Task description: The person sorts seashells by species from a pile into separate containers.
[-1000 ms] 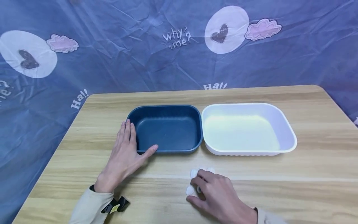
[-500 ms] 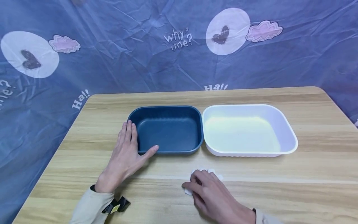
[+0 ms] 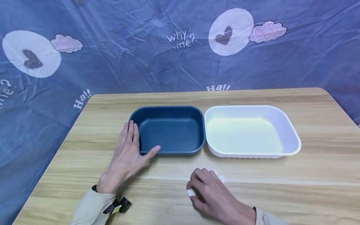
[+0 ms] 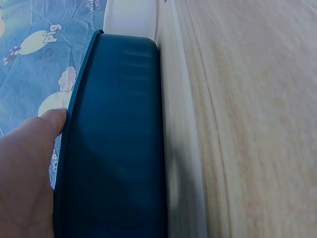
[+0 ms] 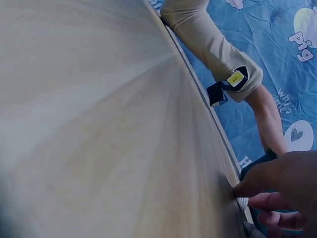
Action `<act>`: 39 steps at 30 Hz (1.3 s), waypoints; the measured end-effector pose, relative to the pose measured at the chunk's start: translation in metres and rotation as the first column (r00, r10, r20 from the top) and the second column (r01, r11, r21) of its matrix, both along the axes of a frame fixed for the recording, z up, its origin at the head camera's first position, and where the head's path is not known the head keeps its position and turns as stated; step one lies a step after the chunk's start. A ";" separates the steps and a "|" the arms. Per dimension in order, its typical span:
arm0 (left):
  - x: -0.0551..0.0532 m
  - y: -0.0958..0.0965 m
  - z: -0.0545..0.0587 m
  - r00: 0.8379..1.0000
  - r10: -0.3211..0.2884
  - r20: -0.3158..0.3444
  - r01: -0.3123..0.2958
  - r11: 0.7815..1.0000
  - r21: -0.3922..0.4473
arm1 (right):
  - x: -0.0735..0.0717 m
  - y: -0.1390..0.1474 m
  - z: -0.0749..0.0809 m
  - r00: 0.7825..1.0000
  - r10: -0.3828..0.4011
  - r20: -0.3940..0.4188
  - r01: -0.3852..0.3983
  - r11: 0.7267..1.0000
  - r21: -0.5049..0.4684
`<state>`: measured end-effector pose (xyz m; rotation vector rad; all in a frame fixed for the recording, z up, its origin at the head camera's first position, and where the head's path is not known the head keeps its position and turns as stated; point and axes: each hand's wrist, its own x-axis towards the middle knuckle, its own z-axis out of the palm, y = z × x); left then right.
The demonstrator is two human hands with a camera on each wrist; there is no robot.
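Across the back, printed blue cloth (image 3: 126, 59) beyond the far edge of a wooden table (image 3: 64, 175). At left, pale sleeve (image 3: 91, 206) with black device (image 3: 125, 204) at the wrist. Next, left hand (image 3: 126, 156), laid flat rather than clasped, with straight fingers against the left end of the upright blue tub (image 3: 171, 136) and thumb extended onto its near rim. In front of that tub's right end, white piece (image 3: 192, 192), pinched between thumb and curled forefinger of the right hand (image 3: 215, 195); contact with the table impossible to tell. Just beyond the same hand, more white pieces (image 3: 222, 179), partly hidden by it. At right, upright white tub (image 3: 244, 136), just beside the blue tub.
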<state>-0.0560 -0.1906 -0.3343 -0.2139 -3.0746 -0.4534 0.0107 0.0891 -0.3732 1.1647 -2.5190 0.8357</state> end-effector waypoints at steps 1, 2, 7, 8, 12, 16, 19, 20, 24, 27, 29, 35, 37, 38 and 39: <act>0.000 0.000 0.000 1.000 0.001 0.000 -0.001 1.000 0.001 | 0.000 0.000 0.000 1.000 0.004 0.003 -0.004 1.000 0.010; 0.000 0.000 0.000 1.000 0.002 0.000 -0.002 1.000 0.003 | 0.000 0.000 0.000 1.000 0.004 0.006 -0.004 1.000 0.021; 0.001 -0.001 0.000 1.000 0.002 -0.001 -0.002 1.000 0.004 | 0.000 -0.002 0.001 0.999 -0.037 -0.007 0.037 0.997 0.066; 0.001 -0.001 0.000 1.000 0.002 0.000 -0.002 1.000 0.004 | 0.000 -0.002 0.002 0.999 -0.041 -0.010 0.042 0.997 0.069; 0.001 -0.001 0.000 1.000 0.004 0.005 -0.004 1.000 0.004 | -0.001 -0.002 0.002 1.000 -0.028 -0.015 0.029 0.997 0.070; 0.001 0.000 0.000 1.000 0.007 0.008 -0.007 1.000 -0.002 | 0.000 -0.003 0.000 1.000 -0.008 -0.003 0.008 0.998 0.067; -0.001 0.002 0.000 1.000 0.004 0.013 -0.004 1.000 -0.005 | 0.001 -0.003 0.000 1.000 -0.005 0.004 0.005 0.998 0.061; -0.002 0.003 0.000 1.000 0.002 0.013 -0.002 1.000 -0.008 | 0.000 -0.003 0.000 1.000 -0.007 0.008 0.006 0.998 0.059; -0.004 0.004 0.001 1.000 -0.004 0.008 0.004 1.000 -0.014 | -0.002 -0.003 0.002 1.000 -0.003 0.015 0.002 0.999 0.047; -0.004 0.003 0.002 1.000 0.001 0.011 -0.001 1.000 -0.015 | -0.004 -0.004 0.005 1.000 0.020 -0.002 -0.020 0.999 0.035; -0.003 0.002 0.002 1.000 0.006 0.014 -0.005 1.000 -0.015 | -0.006 -0.005 0.009 0.999 0.034 -0.028 -0.033 0.999 0.023; 0.000 0.001 0.002 1.000 0.013 0.012 -0.013 1.000 -0.011 | -0.016 -0.008 0.021 0.993 0.075 -0.089 -0.074 0.997 0.009; 0.001 0.001 0.002 1.000 0.013 0.006 -0.013 1.000 -0.011 | -0.020 -0.010 0.028 0.991 0.086 -0.106 -0.086 0.996 0.001; 0.001 0.001 0.002 1.000 0.012 0.003 -0.012 1.000 -0.011 | -0.022 -0.011 0.031 0.990 0.089 -0.114 -0.090 0.996 -0.003; 0.001 0.001 0.002 1.000 0.011 0.000 -0.011 1.000 -0.012 | -0.025 -0.012 0.035 0.989 0.090 -0.120 -0.092 0.996 -0.008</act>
